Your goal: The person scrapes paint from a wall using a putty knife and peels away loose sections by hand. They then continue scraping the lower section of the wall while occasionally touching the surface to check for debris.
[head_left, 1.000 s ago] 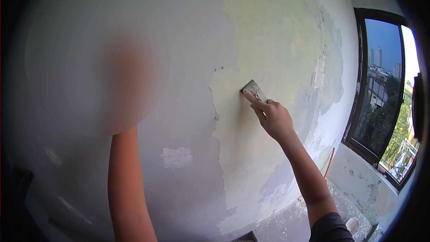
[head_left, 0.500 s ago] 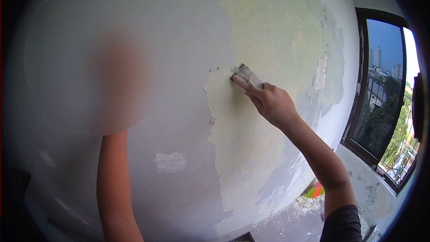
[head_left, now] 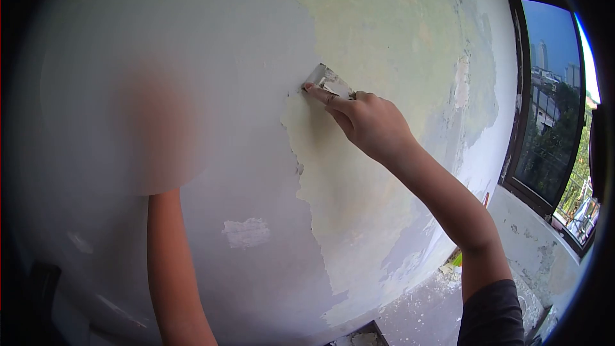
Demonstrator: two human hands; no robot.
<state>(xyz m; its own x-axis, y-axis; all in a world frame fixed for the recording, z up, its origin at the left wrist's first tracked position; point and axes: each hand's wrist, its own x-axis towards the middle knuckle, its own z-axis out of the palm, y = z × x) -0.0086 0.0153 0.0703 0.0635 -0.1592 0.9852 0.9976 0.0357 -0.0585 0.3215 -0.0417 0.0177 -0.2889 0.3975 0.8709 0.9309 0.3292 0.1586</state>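
Note:
My right hand [head_left: 375,122] grips a putty knife [head_left: 330,82], one finger stretched along its blade. The blade's edge lies at the ragged border where grey-white paint meets a bare yellowish patch [head_left: 378,45]. Loose paint flakes rest on the blade. To the left, my left hand [head_left: 154,112] is raised in front of the painted wall [head_left: 243,102], near its surface; a round blur smears it, so its fingers do not show.
A dark-framed window [head_left: 548,102] stands at the right, with buildings and trees beyond. Paint chips litter the floor [head_left: 416,314] below. A dark-edged container [head_left: 362,336] shows at the bottom edge. A whitish patch [head_left: 246,232] marks the wall lower down.
My right hand and the putty knife have moved left and up to the paint border, and more flakes lie on the blade. The view has shifted slightly.

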